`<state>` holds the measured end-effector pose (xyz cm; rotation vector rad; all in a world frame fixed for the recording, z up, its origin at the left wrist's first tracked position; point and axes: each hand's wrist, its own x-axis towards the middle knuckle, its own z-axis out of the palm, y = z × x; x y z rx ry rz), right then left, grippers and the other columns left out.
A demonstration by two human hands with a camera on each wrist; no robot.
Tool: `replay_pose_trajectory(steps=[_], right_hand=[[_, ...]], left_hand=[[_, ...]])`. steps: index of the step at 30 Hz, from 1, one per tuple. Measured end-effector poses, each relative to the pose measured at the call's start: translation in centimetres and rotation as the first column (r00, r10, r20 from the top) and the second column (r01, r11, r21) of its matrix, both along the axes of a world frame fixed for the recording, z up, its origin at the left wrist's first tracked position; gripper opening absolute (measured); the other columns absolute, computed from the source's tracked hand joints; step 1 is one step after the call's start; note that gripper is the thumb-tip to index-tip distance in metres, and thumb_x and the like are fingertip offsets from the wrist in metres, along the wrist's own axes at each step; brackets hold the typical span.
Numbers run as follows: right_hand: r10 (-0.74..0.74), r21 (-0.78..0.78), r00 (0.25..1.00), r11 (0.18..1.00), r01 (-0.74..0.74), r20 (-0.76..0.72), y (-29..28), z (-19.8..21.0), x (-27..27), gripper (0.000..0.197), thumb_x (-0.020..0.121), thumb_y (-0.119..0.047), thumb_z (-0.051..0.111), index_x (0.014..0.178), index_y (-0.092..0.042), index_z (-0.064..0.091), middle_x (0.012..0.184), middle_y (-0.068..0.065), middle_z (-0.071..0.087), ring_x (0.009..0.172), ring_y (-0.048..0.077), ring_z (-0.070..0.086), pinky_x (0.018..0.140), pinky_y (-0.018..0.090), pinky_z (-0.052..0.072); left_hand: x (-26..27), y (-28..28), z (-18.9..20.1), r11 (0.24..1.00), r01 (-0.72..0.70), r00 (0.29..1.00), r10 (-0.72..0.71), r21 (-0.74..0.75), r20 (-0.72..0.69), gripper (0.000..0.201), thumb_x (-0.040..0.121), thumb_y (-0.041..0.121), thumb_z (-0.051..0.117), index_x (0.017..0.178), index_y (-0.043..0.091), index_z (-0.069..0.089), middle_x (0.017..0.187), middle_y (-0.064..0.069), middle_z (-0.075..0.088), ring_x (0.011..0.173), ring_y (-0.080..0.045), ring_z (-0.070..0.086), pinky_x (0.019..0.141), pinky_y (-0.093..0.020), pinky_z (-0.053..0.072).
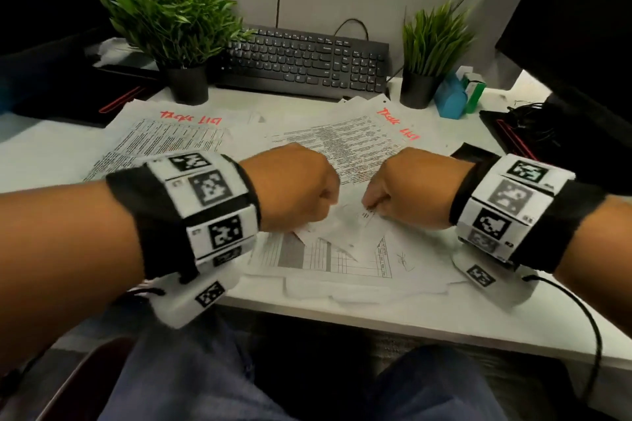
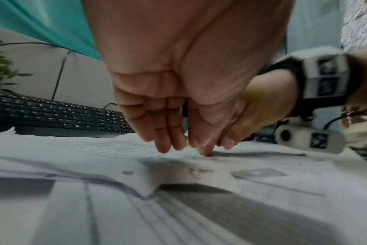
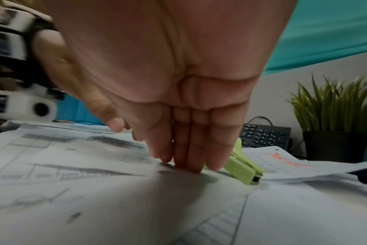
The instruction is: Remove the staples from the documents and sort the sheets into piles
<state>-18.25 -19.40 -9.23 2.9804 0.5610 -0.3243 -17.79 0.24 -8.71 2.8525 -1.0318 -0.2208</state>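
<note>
Pale-green plastic staple remover [image 3: 244, 167] lies under the right hand [image 1: 410, 190], its long axis slanting down and away toward the folded corner of the stapled document [image 1: 342, 232] on the tabletop [image 1: 427, 321]. Right fingers [image 3: 191, 149], straight and together, hold the tool against the paper; whether they clasp it cannot be told. The left hand [image 1: 295, 186], fingers relaxed, pins the sheets just beside it.

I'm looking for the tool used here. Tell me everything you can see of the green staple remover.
The staple remover is pale green, looks like plastic, with a dark tip. It is tilted, tip down against the papers on the desk. The right hand covers its upper end, fingers pointing down beside it. The head view hides it.
</note>
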Motion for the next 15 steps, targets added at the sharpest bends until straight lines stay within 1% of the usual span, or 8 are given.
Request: replay_pose_trajectory(steps=[2, 4, 6, 8, 11, 12, 13, 15], right_hand=[[0.056, -0.086, 0.998, 0.995, -0.056, 0.001, 0.0, -0.6, -0.2, 0.031, 0.093, -0.017, 0.054, 0.115, -0.029, 0.072, 0.114, -0.007, 0.071, 0.105, 0.019, 0.061, 0.093, 0.033, 0.052], [0.092, -0.117, 0.996, 0.989, -0.09, 0.009, -0.2, -0.6, -0.2, 0.031, 0.094, -0.018, 0.053, 0.115, -0.03, 0.072, 0.112, -0.008, 0.071, 0.105, 0.019, 0.06, 0.093, 0.034, 0.051], [0.11, -0.134, 0.994, 0.985, -0.108, 0.006, -0.4, -0.5, -0.2, 0.031, 0.093, -0.017, 0.053, 0.115, -0.031, 0.072, 0.11, -0.009, 0.071, 0.105, 0.019, 0.06, 0.092, 0.033, 0.051], [0.109, -0.131, 0.994, 0.985, -0.109, -0.002, -0.4, -0.5, -0.1, 0.031, 0.093, -0.016, 0.055, 0.114, -0.03, 0.072, 0.111, -0.008, 0.07, 0.106, 0.019, 0.059, 0.092, 0.033, 0.051], [0.07, -0.065, 0.997, 0.995, -0.071, -0.014, -0.4, -0.6, 0.2, 0.03, 0.094, -0.019, 0.058, 0.115, -0.035, 0.072, 0.117, -0.01, 0.067, 0.11, 0.018, 0.057, 0.094, 0.03, 0.048], [0.061, -0.041, 0.998, 0.997, -0.062, -0.011, -0.4, -0.5, 0.2, 0.03, 0.093, -0.019, 0.06, 0.114, -0.037, 0.072, 0.116, -0.01, 0.067, 0.109, 0.018, 0.057, 0.094, 0.03, 0.048], [0.055, -0.03, 0.998, 0.998, -0.056, -0.012, -0.3, -0.5, 0.2, 0.03, 0.092, -0.019, 0.06, 0.113, -0.037, 0.072, 0.116, -0.01, 0.067, 0.108, 0.019, 0.058, 0.094, 0.031, 0.049], [0.055, -0.034, 0.998, 0.998, -0.056, -0.017, -0.3, -0.4, 0.2, 0.03, 0.093, -0.019, 0.061, 0.115, -0.035, 0.072, 0.115, -0.01, 0.068, 0.108, 0.018, 0.058, 0.096, 0.031, 0.048]], left_hand=[[1.7, -1.9, -0.5, 0.999, 0.039, 0.999, -0.038, 0.036, -0.022, 0.03, 0.095, 0.021, 0.059, 0.12, 0.029, 0.073, 0.115, 0.01, 0.073, 0.102, -0.012, 0.062, 0.098, -0.028, 0.05], [3.2, -3.1, -0.9, 0.998, 0.061, 0.997, -0.06, 0.017, -0.057, 0.031, 0.093, 0.02, 0.063, 0.121, 0.029, 0.073, 0.111, 0.012, 0.072, 0.098, -0.008, 0.06, 0.095, -0.022, 0.047], [4.3, -3.7, -1.2, 0.997, 0.074, 0.993, -0.074, -0.002, -0.093, 0.03, 0.09, 0.019, 0.067, 0.118, 0.028, 0.075, 0.1, 0.014, 0.07, 0.097, -0.008, 0.062, 0.092, -0.022, 0.048], [5.1, -3.8, -1.6, 0.998, 0.064, 0.989, -0.066, -0.018, -0.133, 0.026, 0.088, 0.02, 0.072, 0.111, 0.028, 0.078, 0.095, 0.015, 0.072, 0.091, -0.009, 0.067, 0.084, -0.021, 0.051], [5.6, -3.6, -1.8, 0.997, 0.049, 0.975, -0.059, -0.056, -0.213, 0.019, 0.086, 0.022, 0.076, 0.104, 0.029, 0.079, 0.094, 0.006, 0.078, 0.085, -0.019, 0.073, 0.078, -0.028, 0.059], [5.7, -3.6, -1.8, 0.997, 0.051, 0.972, -0.064, -0.059, -0.227, 0.018, 0.086, 0.023, 0.076, 0.103, 0.03, 0.079, 0.094, 0.005, 0.078, 0.084, -0.019, 0.073, 0.078, -0.028, 0.06], [5.8, -3.5, -1.9, 0.996, 0.056, 0.971, -0.069, -0.063, -0.23, 0.018, 0.087, 0.023, 0.077, 0.104, 0.031, 0.079, 0.096, 0.007, 0.077, 0.084, -0.015, 0.072, 0.079, -0.025, 0.058], [5.9, -3.4, -2.1, 0.994, 0.08, 0.973, -0.094, -0.076, -0.211, 0.019, 0.088, 0.023, 0.076, 0.104, 0.033, 0.078, 0.099, 0.012, 0.076, 0.083, -0.003, 0.066, 0.077, -0.01, 0.05]])
